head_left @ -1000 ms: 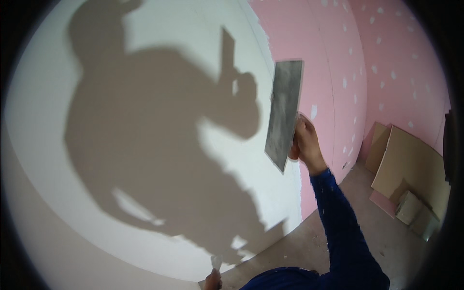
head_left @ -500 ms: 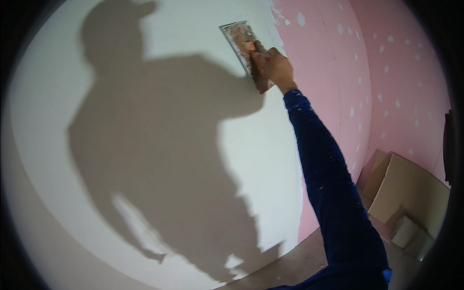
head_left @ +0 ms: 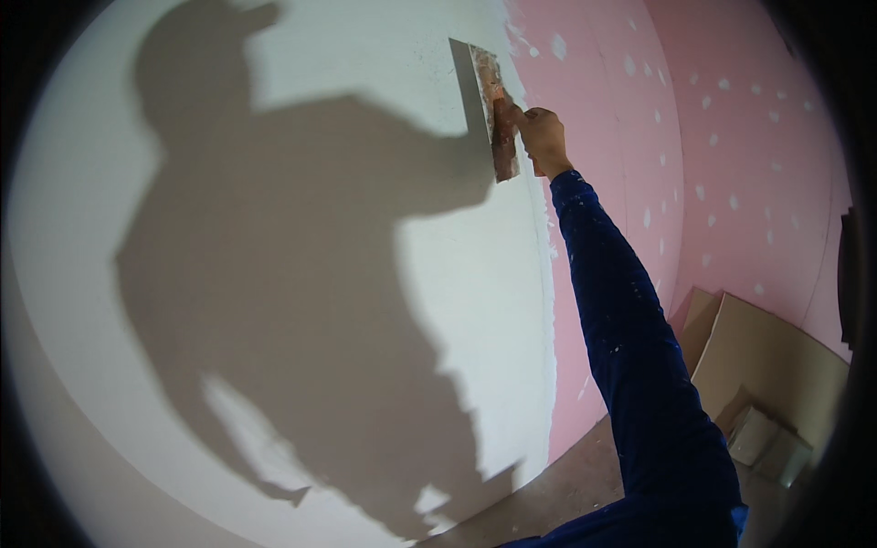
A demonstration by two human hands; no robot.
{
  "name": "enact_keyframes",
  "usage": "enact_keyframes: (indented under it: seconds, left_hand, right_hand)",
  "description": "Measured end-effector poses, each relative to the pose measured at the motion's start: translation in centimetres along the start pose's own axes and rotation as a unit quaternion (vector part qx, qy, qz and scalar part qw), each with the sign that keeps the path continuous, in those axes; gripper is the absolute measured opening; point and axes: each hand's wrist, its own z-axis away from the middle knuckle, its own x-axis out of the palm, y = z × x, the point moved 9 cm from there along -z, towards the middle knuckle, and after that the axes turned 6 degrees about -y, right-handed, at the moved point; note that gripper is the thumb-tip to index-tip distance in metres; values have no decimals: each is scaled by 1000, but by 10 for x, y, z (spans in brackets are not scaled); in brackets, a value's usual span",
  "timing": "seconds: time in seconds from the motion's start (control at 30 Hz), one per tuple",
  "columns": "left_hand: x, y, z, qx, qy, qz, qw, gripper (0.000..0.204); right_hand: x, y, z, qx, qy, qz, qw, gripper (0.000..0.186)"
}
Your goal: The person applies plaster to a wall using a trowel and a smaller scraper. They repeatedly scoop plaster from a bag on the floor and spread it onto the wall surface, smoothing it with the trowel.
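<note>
My right hand grips the handle of a plastering trowel, its fingers wrapped round it. The trowel's rectangular blade is smeared with dried plaster. It stands off or tilts from the wall, casting a narrow shadow to its left. Behind it the wall carries smooth white plaster, which ends in a ragged edge beside bare pink board. A dark blue sleeve with white specks covers my outstretched right arm. My left hand is out of the picture.
Pink board with white filler spots forms the corner wall on the right. Against it lean brown board sheets, with a small box-like object before them on the floor. My shadow covers much of the plaster.
The trowel has moved slightly right, toward the plaster's edge, and turned more upright. Its shadow on the left has widened. The view has shifted a little.
</note>
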Motion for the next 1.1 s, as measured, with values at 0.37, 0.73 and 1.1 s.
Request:
enact_keyframes:
  seconds: [0.37, 0.73, 1.1]
  left_hand:
    - [35, 37, -4, 8, -10, -51, 999, 38]
    - [186, 49, -4, -7, -8, -76, 997, 34]
    - [493, -129, 158, -185, 56, 44, 980, 31]
  right_hand:
    - [13, -43, 4, -149, -100, 108, 978, 71]
    - [-99, 119, -49, -134, -117, 50, 983, 50]
    - [-362, 359, -326, -60, -3, -7, 998, 48]
